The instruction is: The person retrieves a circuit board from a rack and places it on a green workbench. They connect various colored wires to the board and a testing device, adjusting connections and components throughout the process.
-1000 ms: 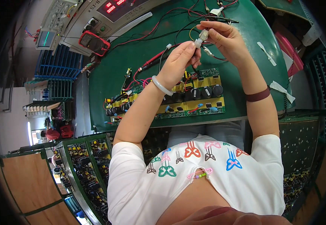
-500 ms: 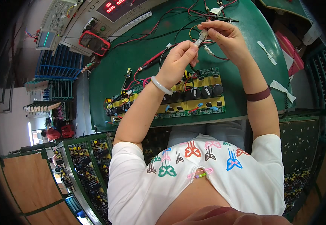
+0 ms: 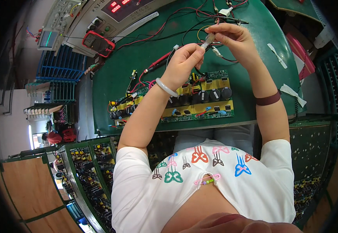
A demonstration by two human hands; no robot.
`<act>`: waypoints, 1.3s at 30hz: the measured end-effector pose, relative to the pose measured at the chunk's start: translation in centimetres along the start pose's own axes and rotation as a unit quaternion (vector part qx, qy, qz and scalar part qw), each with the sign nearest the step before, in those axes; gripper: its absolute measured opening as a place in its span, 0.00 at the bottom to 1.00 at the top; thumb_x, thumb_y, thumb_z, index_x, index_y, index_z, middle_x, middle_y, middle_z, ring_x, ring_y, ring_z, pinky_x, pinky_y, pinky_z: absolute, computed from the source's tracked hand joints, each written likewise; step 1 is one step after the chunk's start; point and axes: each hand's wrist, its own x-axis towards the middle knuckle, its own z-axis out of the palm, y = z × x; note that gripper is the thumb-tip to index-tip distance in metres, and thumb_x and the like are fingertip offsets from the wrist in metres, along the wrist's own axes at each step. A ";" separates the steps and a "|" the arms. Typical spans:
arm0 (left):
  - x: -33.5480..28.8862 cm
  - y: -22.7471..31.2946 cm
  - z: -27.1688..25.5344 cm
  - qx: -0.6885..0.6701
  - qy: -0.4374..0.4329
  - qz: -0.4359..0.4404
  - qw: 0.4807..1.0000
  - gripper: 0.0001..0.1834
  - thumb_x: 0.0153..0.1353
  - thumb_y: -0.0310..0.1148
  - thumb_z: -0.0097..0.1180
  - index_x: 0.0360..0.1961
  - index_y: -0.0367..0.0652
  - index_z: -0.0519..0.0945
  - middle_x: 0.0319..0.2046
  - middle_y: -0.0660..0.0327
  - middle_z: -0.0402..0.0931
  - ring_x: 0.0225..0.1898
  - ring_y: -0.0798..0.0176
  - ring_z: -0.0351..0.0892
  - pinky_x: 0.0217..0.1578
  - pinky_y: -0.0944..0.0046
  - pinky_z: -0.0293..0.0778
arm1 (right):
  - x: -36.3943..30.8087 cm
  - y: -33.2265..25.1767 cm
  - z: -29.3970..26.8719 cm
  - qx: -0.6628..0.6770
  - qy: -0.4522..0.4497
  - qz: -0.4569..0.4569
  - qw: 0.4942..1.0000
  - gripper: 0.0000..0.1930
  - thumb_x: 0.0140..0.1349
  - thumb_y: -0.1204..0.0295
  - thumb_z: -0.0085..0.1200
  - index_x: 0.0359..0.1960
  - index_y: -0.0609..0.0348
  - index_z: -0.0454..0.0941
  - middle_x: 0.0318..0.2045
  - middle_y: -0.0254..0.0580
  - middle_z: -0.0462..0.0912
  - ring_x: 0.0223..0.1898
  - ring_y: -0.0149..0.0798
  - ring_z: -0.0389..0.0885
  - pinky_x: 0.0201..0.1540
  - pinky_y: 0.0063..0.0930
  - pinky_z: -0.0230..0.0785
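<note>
Above the far side of the circuit board (image 3: 211,101), my two hands meet at a whitish translucent wire connector (image 3: 209,39). My left hand (image 3: 183,65), with a pale bangle on its wrist, pinches the lower end between thumb and fingers. At the upper end, my right hand (image 3: 235,39) is closed on the connector with thumb and fingertips. Whether its two halves are fully joined is hidden by the fingers. Thin wires run around and behind the hands. The board carries black capacitors, yellow parts and blue components, and lies along the table's near edge, partly behind my left forearm.
On the green table (image 3: 126,73), red and black leads and a red test probe (image 3: 159,61) lie beyond the board. A red multimeter (image 3: 98,44) leans by a grey power unit (image 3: 132,21). An oscilloscope (image 3: 49,39) stands far left. White strips (image 3: 293,94) lie at right.
My hands have barely moved. The connector's upper end has tilted slightly between my fingers, and both hands still hold it.
</note>
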 end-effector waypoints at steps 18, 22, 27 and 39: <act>0.0 -0.4 0.1 0.021 0.000 -0.006 1.000 0.18 0.75 0.43 0.48 0.32 0.40 0.75 0.25 0.68 0.67 0.30 0.71 0.67 0.46 0.65 0.71 | -0.1 -0.1 0.9 -0.035 -0.017 0.016 0.999 0.10 0.66 0.79 0.58 0.47 0.63 0.85 0.43 0.39 0.88 0.44 0.31 0.86 0.51 0.26 0.79; 0.0 -0.8 0.0 0.015 0.000 -0.006 1.000 0.18 0.76 0.43 0.48 0.32 0.40 0.74 0.25 0.69 0.66 0.30 0.72 0.67 0.46 0.65 0.71 | -0.3 0.1 1.0 -0.041 -0.009 0.023 0.999 0.10 0.66 0.79 0.58 0.47 0.63 0.85 0.42 0.38 0.88 0.44 0.30 0.85 0.51 0.26 0.79; -0.2 -1.8 -0.3 0.001 -0.002 -0.003 1.000 0.18 0.75 0.43 0.48 0.32 0.40 0.74 0.25 0.69 0.68 0.30 0.73 0.67 0.41 0.68 0.70 | -0.2 0.6 1.2 -0.025 -0.017 0.033 0.999 0.10 0.66 0.80 0.58 0.48 0.65 0.84 0.44 0.40 0.87 0.45 0.31 0.85 0.53 0.27 0.78; -4.5 -2.1 -4.5 0.022 0.095 -0.017 0.995 0.16 0.73 0.37 0.52 0.52 0.34 0.79 0.41 0.62 0.80 0.46 0.69 0.80 0.51 0.66 0.75 | 2.4 0.6 0.2 -0.258 0.184 0.128 0.940 0.13 0.71 0.72 0.54 0.55 0.59 0.79 0.35 0.46 0.88 0.35 0.29 0.86 0.36 0.23 0.78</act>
